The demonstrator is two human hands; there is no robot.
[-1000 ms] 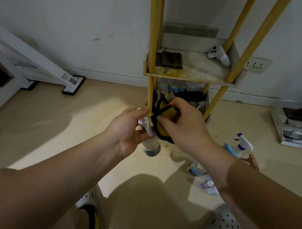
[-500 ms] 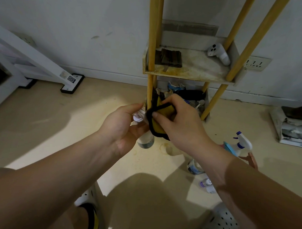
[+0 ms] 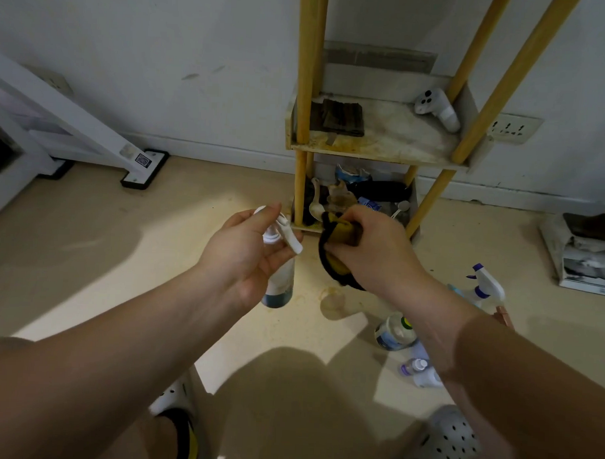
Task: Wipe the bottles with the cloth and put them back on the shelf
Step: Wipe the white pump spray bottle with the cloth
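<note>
The small spray bottle (image 3: 280,280), with blue liquid at its bottom, is upright in the left hand (image 3: 248,258), whose fingers curl around its white pump head. Just to the right, not touching it, the right hand (image 3: 375,252) grips the yellow-and-black cloth (image 3: 338,244). Behind both stands the wooden shelf (image 3: 382,149). On the floor at the right stand a trigger sprayer (image 3: 486,287) and a round bottle (image 3: 393,330).

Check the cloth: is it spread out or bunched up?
Bunched up: the right hand grips the yellow-and-black cloth crumpled, not spread.
</note>
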